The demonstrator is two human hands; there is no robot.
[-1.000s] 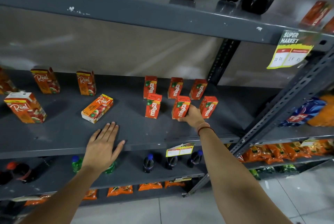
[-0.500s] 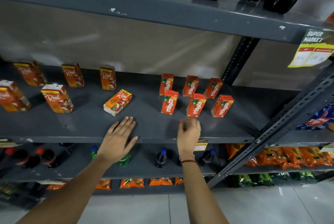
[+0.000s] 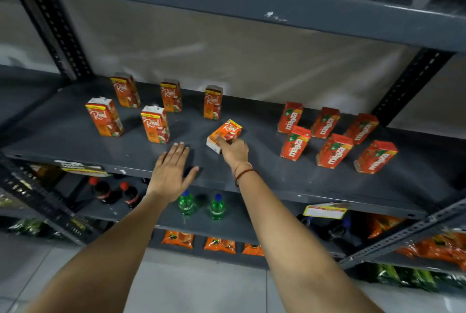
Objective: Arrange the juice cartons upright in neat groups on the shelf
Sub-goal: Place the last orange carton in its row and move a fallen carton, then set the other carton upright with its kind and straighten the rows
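My fingers [image 3: 176,152] on my left hand [image 3: 169,174] are spread out flat and hold nothing. They rest on the front of the shelf [image 3: 327,181], I think to keep me steady while I reach.

To the left stand five Real cartons [image 3: 154,124]. They are up on their ends, three at the back and two in front, with gaps between them.

In the middle lies the tipped carton [image 3: 225,134]. It is on its side, so it does not match the others. My right hand [image 3: 233,152] is on its near end, and the fingers curl onto it. I can't tell if they have a full grip yet. I reach there because that end is closest to me, and I think I must stand it up next.

To the right are six Maaza cartons [image 3: 332,150]. They stand in two rows of three, well apart from the Real ones, so each kind has its own group.
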